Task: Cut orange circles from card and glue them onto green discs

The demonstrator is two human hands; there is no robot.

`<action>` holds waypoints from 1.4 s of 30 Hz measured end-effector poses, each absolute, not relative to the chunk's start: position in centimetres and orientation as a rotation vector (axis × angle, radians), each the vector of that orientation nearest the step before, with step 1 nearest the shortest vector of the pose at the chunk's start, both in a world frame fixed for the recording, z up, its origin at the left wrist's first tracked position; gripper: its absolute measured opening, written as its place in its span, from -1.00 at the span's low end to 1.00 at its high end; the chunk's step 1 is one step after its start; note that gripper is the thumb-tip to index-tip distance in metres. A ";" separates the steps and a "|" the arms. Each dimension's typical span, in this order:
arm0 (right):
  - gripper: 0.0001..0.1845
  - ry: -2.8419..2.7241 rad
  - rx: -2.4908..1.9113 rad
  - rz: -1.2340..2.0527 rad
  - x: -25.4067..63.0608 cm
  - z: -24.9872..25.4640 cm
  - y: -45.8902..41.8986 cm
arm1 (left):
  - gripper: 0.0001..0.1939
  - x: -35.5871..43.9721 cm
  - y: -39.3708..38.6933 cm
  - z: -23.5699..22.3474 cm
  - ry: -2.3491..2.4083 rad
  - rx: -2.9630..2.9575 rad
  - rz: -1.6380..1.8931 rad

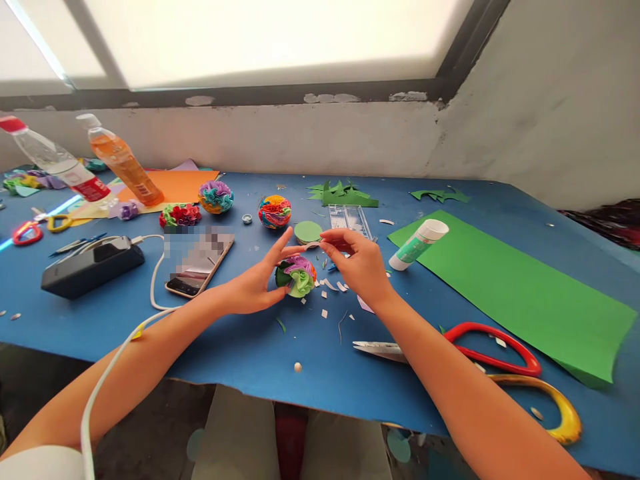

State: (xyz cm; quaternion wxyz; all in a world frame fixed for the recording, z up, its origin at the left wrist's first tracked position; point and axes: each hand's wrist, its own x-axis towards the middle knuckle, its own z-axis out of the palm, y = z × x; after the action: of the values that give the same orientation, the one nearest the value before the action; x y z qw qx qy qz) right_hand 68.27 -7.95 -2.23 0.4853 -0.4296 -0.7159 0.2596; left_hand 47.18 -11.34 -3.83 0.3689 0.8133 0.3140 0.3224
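White cable (pixel 85 430) over L forearm (pixel 150 363); L hand (pixel 255 283) fingers spread, thumb at paper-flower ball (pixel 301 279); R hand (pixel 363 267) fingers pinch pale strip (pixel 313 245). Prob. strip-handling step; next needs steady pinch.

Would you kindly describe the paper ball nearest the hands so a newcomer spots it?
On the blue table, find the left hand. Beside it lies the paper ball. Unlike the orange-red ball and teal ball farther back, its front shows pale green below purple.

1 head-worn view, forward and down across the near blue table (pixel 240 350)
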 end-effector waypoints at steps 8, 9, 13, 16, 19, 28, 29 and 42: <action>-0.96 -1.661 -1.199 0.645 68.1 -1.8 -8.4 | 0.01 47.9 -11.4 -3.9 0.989 1.964 0.808; -0.96 -1.610 -1.195 0.698 68.0 -1.6 -8.6 | 0.02 47.9 -11.4 -4.0 1.021 1.947 0.823; -0.79 -1.368 -1.022 1.076 67.5 -0.6 -10.1 | -0.02 48.0 -11.1 -4.5 1.102 1.931 0.897; -0.62 -1.253 -0.955 1.347 66.8 0.0 -11.5 | -0.20 48.0 -10.9 -4.6 1.148 1.983 0.918; -0.60 -1.174 -0.971 1.473 66.3 0.0 -12.4 | -0.31 48.0 -10.9 -4.4 1.199 2.028 0.933; -0.68 -0.968 -1.061 1.649 65.3 -1.6 -12.4 | -0.31 48.3 -11.0 -4.8 1.336 2.049 1.001; -0.71 -0.959 -1.071 1.661 65.2 -1.6 -12.4 | -0.31 48.3 -11.0 -5.0 1.349 2.044 1.008; -0.82 -0.912 -1.168 1.648 64.9 -2.0 -12.2 | -0.39 48.8 -11.3 -5.4 1.407 2.080 1.062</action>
State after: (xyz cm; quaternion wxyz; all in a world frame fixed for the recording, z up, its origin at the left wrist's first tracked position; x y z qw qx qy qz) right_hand 64.91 -12.19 -1.96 0.4464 -0.4717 -0.3682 0.6654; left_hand 48.77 -11.30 -5.43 0.2060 0.7465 0.5049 0.3812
